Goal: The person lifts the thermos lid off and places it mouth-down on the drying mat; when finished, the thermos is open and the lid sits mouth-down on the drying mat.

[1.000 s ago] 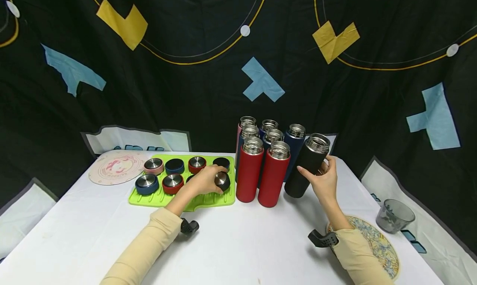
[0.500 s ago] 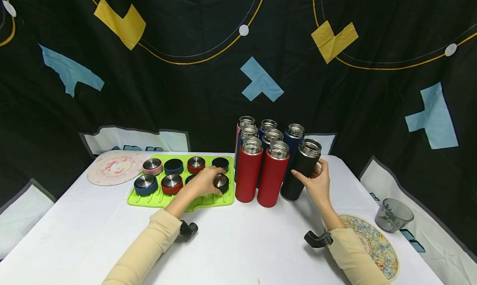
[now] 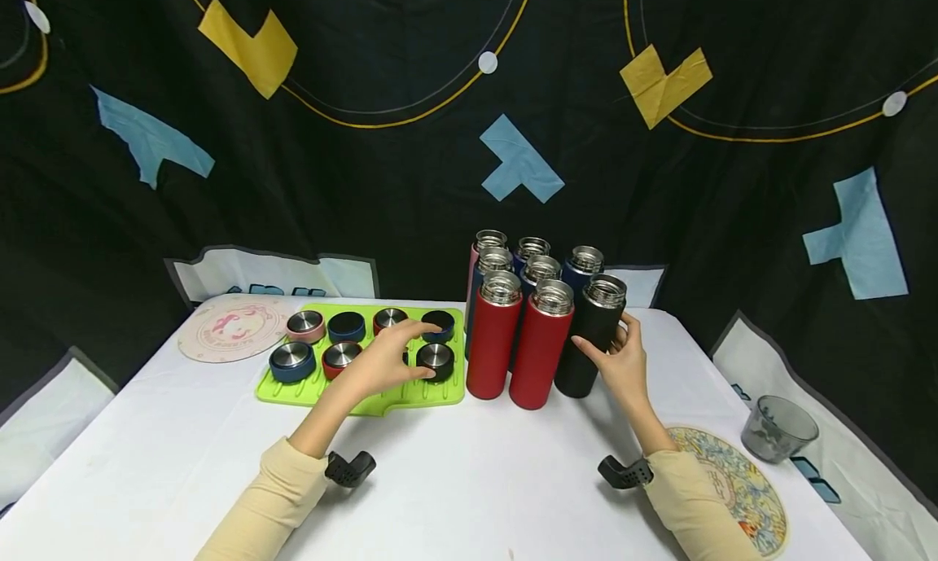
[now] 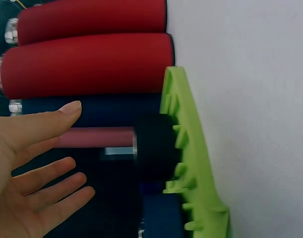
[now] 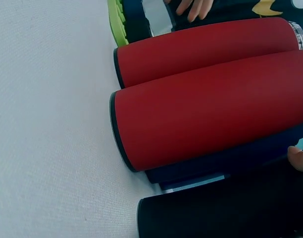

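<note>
My left hand (image 3: pixel 383 361) hovers with thumb and fingers spread beside a black bottle lid (image 3: pixel 436 362), steel side up on a green ribbed mat (image 3: pixel 410 397). In the left wrist view, that black lid (image 4: pixel 157 151) stands apart from the fingertips. My right hand (image 3: pixel 624 364) grips a black bottle (image 3: pixel 592 326) round its side; the bottle stands lidless on the table at the right of the group. Two red bottles (image 3: pixel 494 345) stand in front, with several blue and pink ones partly hidden behind them. More lids, such as a blue one (image 3: pixel 291 365), sit on the mat.
A pink-patterned round mat (image 3: pixel 234 330) lies at the back left. At the right are a patterned round mat (image 3: pixel 755 504) and a grey see-through cup (image 3: pixel 778 431) near the table edge. A black cloth (image 3: pixel 410 211) hangs behind the table.
My left hand has let go of the black lid and drawn back to the left. My right hand has brought the black bottle left, from tilted to standing near the red ones.
</note>
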Action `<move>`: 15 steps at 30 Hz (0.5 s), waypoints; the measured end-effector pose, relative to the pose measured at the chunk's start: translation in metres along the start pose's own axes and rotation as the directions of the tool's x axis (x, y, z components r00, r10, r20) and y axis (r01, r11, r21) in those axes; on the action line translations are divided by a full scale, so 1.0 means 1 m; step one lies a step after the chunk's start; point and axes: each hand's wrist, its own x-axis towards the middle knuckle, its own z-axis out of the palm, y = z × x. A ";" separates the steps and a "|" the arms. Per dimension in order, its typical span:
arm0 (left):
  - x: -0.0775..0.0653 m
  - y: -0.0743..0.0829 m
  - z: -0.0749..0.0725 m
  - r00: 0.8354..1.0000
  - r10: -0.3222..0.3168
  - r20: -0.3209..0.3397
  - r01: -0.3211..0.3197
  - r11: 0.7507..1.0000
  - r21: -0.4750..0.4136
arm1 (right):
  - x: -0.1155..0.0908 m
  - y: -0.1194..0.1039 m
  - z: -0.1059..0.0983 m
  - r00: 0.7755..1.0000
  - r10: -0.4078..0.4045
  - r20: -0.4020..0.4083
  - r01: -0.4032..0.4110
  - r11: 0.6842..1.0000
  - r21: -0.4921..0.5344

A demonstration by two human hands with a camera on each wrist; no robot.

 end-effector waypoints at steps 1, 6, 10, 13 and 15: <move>-0.002 0.002 -0.002 1.000 0.006 -0.005 -0.006 1.000 0.001 | -0.002 -0.002 0.000 1.000 0.002 0.003 -0.002 1.000 -0.009; -0.009 0.010 -0.013 0.998 0.039 -0.039 -0.039 0.999 -0.008 | -0.003 -0.004 -0.001 1.000 0.004 0.018 -0.004 1.000 -0.030; -0.009 0.015 -0.019 0.997 0.061 -0.054 -0.062 0.998 -0.017 | 0.003 0.006 -0.002 1.000 0.001 0.024 0.000 1.000 -0.031; -0.009 0.017 -0.021 0.997 0.061 -0.049 -0.063 0.998 -0.024 | 0.009 0.021 -0.002 1.000 0.003 0.022 -0.002 0.999 -0.035; -0.010 0.017 -0.022 0.998 0.055 -0.043 -0.056 0.998 -0.031 | 0.012 0.031 -0.002 1.000 -0.002 0.016 0.003 0.999 -0.035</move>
